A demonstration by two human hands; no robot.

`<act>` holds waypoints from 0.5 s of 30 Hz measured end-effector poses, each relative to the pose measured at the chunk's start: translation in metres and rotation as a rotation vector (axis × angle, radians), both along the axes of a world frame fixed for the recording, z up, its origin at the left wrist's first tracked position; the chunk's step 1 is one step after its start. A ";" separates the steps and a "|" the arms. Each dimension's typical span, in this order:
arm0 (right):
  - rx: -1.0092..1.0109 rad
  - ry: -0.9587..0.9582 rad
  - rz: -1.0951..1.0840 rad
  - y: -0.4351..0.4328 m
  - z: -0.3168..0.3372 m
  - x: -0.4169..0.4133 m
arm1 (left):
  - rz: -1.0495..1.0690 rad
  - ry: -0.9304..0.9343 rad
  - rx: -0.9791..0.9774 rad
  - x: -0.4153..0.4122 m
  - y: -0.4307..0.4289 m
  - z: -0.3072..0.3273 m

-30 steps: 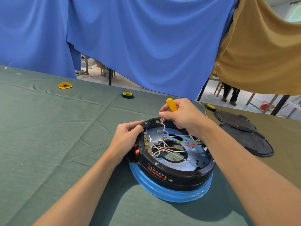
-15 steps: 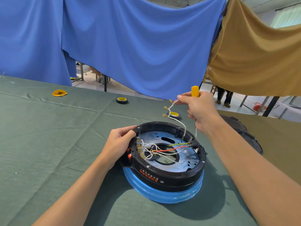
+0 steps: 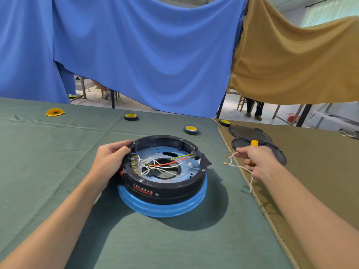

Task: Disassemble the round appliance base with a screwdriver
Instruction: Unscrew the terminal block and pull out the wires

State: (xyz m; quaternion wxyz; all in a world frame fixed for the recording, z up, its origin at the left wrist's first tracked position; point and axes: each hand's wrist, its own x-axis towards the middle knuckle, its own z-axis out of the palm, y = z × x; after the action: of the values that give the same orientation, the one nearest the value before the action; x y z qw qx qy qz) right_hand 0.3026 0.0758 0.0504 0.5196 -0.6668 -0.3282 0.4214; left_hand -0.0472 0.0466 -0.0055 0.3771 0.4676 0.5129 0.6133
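The round appliance base (image 3: 165,189), black with a blue lower ring, lies opened on the green cloth. Red, white and green-yellow wires (image 3: 165,164) cross its blue inner plate. My left hand (image 3: 110,162) grips the base's left rim. My right hand (image 3: 256,162) is off to the right of the base, above the seam of the brown cloth. It pinches a loose white wire bundle (image 3: 231,162) with brass terminals and also holds the yellow-handled screwdriver (image 3: 254,143), mostly hidden in the fist.
Two black round covers (image 3: 248,133) lie stacked on the brown cloth just behind my right hand. Three rolls of tape (image 3: 191,130) sit behind the base, a yellow scrap (image 3: 55,112) at far left. Blue and brown drapes hang behind the table.
My right hand pulled the white wire bundle out of the base, lifted it, then carried it right and down over the brown cloth. My left hand kept its grip on the rim.
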 end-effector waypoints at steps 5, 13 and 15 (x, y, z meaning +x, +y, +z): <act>-0.120 -0.110 0.049 0.002 -0.037 -0.008 | 0.069 -0.021 -0.019 -0.010 -0.001 -0.003; -0.155 -0.351 0.221 0.017 -0.053 -0.026 | 0.100 -0.031 -0.024 -0.009 0.000 -0.007; -0.141 -0.417 0.212 0.020 -0.055 -0.024 | 0.101 -0.042 -0.020 -0.009 0.000 -0.008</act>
State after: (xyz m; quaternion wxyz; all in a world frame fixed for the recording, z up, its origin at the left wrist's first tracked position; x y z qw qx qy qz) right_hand 0.2789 0.0961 -0.0042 0.3459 -0.7359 -0.4663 0.3485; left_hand -0.0559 0.0463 -0.0132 0.3612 0.4243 0.5339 0.6360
